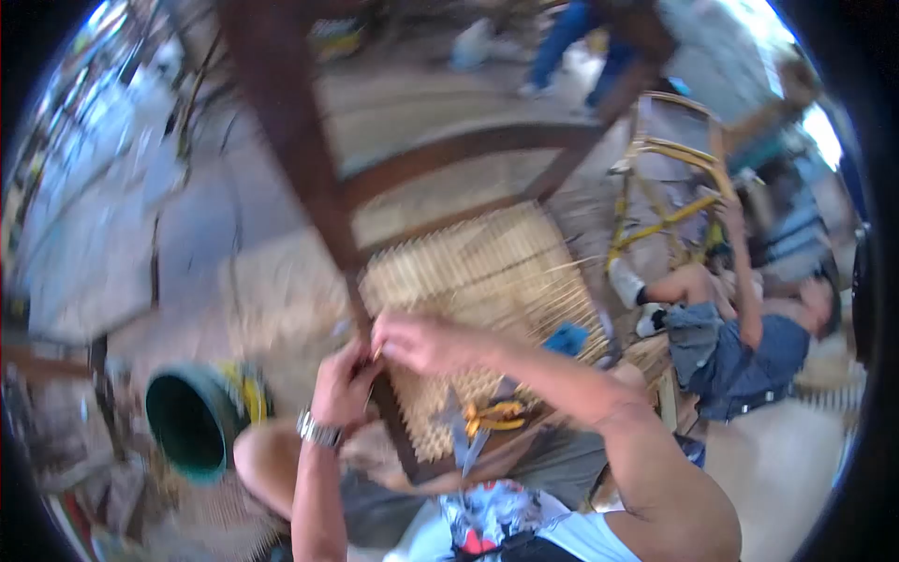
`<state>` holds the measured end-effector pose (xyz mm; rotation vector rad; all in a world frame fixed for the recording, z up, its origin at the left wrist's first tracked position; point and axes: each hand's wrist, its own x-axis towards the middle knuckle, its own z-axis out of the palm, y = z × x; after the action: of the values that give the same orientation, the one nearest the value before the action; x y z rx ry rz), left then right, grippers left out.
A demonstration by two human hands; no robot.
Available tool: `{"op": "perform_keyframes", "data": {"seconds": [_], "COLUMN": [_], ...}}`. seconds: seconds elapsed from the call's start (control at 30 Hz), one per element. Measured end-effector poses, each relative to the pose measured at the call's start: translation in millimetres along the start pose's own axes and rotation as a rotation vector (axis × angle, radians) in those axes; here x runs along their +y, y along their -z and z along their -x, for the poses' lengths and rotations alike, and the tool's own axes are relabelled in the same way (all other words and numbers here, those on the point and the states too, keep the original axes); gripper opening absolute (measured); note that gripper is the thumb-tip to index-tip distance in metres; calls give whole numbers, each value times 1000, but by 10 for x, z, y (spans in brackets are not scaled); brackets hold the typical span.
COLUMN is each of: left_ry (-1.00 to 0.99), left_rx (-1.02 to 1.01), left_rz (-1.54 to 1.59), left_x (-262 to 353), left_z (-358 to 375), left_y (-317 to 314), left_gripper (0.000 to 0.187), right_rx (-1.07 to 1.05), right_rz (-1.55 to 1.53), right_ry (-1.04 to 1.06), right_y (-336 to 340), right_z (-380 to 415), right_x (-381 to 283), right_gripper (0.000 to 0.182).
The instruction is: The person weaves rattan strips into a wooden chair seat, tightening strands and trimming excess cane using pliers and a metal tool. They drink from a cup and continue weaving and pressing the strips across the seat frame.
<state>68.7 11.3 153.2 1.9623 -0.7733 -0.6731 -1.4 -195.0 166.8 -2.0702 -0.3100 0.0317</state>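
In front of me stands a dark wooden chair (298, 140) with a seat of woven cane (468, 281). Both my hands meet at the left edge of that seat. My left hand (343, 384), with a metal watch (318, 430) on its wrist, has its fingers pinched together beside the frame. Close against it, my right hand (417, 343) is closed too, fingers pressed together. A small orange-tan bit shows between them, too blurred to name. Yellow-handled pliers (496, 418) lie on the near part of the seat, by grey pointed pieces (459, 433).
A blue piece (567, 339) rests on the seat's right side. To the left, a dark green bucket (187, 423) lies tipped toward me. At right another person (749, 351) sits low, holding a yellow cane chair frame (667, 225). Someone's blue-trousered legs (562, 47) stand behind.
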Motion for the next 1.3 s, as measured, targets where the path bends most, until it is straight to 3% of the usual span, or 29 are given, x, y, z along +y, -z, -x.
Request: {"op": "perform_keyframes", "data": {"seconds": [0.1,0.17,0.37,0.4,0.57,0.67,0.83,0.9,1.0,1.13,1.2,1.3], "left_ry": [-123,-97,-123,-124,-159,-162,-203,-151,-202,-118,-121,-97], "left_rx": [-23,-54,60,90,120,66,59,4,66,59,181,253], "left_rz": [339,588,204,281,442,659,672,338,217,272,509,593], "left_x": [-375,-295,-107,-187,-158,-252,-267,-223,-333,-295,-132,-137], "left_z": [-101,-124,-83,-94,-30,-4,31,53,-8,46,75,55], "left_y": [-136,-173,-184,-235,-306,-342,-352,-243,-283,-242,-305,-421], "left_gripper": [11,19,23,26,38,45,52,56,58,50,40,32], "right_rx": [-12,-34,-40,-77,-117,-295,-332,-345,-322,-233,-174,-48], "right_rz": [-34,13,77,120,394,598,712,681,695,669,658,472], "right_ry": [-47,-68,-61,24,11,-5,101,90,63,110,140,143], "right_y": [63,122,68,99,78,76,62,77,48,-5,-58,-125], "right_z": [4,11,-59,-77,-158,-218,-201,-198,-177,-154,-150,-174], "right_x": [27,21,-17,-10,-157,-275,-308,-304,-257,-223,-85,145], "right_gripper": [10,13,23,23,18,17,17,17,17,17,17,18]}}
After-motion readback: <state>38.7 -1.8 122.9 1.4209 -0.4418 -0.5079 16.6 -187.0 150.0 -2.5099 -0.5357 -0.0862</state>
